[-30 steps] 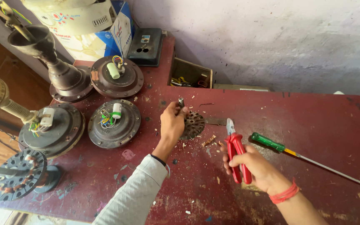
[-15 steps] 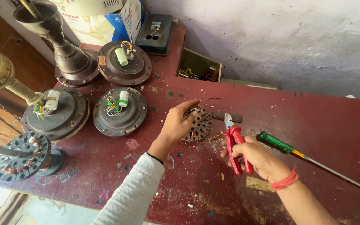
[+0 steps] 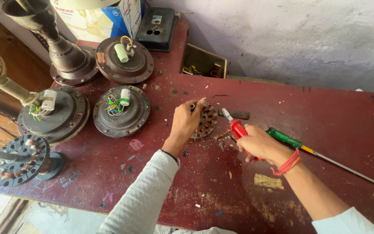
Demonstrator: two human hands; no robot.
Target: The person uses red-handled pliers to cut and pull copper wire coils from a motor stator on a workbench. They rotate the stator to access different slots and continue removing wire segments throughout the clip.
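Head view: left hand (image 3: 186, 122) reaches forward from a grey sleeve, fingers curled over and gripping the round wound stator (image 3: 205, 120), which sits tilted on the table just under its fingertips; right hand (image 3: 259, 144), red thread at the wrist, is closed round the red-handled pliers (image 3: 235, 126), whose tip points at the stator's right edge, close beside it. Surface is a scratched dark-red table (image 3: 221, 190) littered with chips, against a rough whitish wall (image 3: 291, 39). A green-handled screwdriver (image 3: 299, 146) lies just right of the right hand, and several fan motor housings (image 3: 121, 110) sit well left of the left hand.
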